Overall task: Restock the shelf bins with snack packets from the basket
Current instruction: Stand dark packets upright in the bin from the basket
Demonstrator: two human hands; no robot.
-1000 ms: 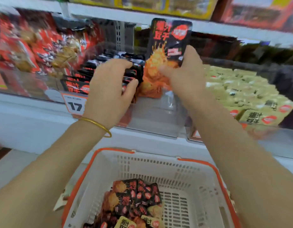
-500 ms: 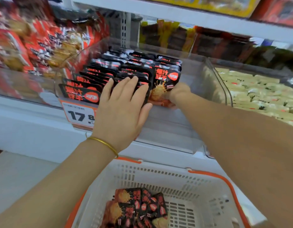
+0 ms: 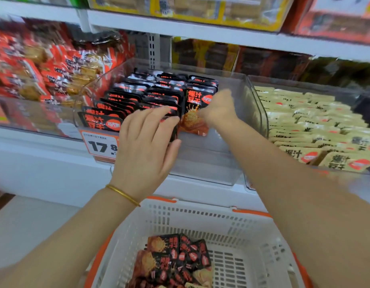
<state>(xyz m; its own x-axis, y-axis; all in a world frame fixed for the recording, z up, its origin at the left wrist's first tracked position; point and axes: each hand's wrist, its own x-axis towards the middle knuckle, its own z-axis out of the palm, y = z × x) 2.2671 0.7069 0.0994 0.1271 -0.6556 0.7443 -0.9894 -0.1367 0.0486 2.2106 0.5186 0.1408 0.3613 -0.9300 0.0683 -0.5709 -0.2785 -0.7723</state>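
A black-and-orange snack packet [image 3: 193,113] is held upright in the clear bin [image 3: 238,113], just beside the rows of matching packets [image 3: 142,94] that are stood on edge across the bin's left and middle. It is pinched at its right edge by the right hand [image 3: 220,109], whose fingers are curled onto it; the hand is blurred, so the exact grip cannot be made out. The front packets of the middle row are pressed by the left hand [image 3: 146,142], which is laid nearly flat, its fingers almost straight and spread over their tops and its thumb set against the front; nothing is gripped by it. A gold bangle [image 3: 122,194] is worn on the left wrist. A price tag [image 3: 101,145] is fixed to the bin's front. Red packets [image 3: 44,65] are piled in the bin alongside on one side, beige packets [image 3: 304,121] on the other. Below the shelf a white basket [image 3: 200,217] with an orange rim is seen, and more black-and-orange packets are heaped in it
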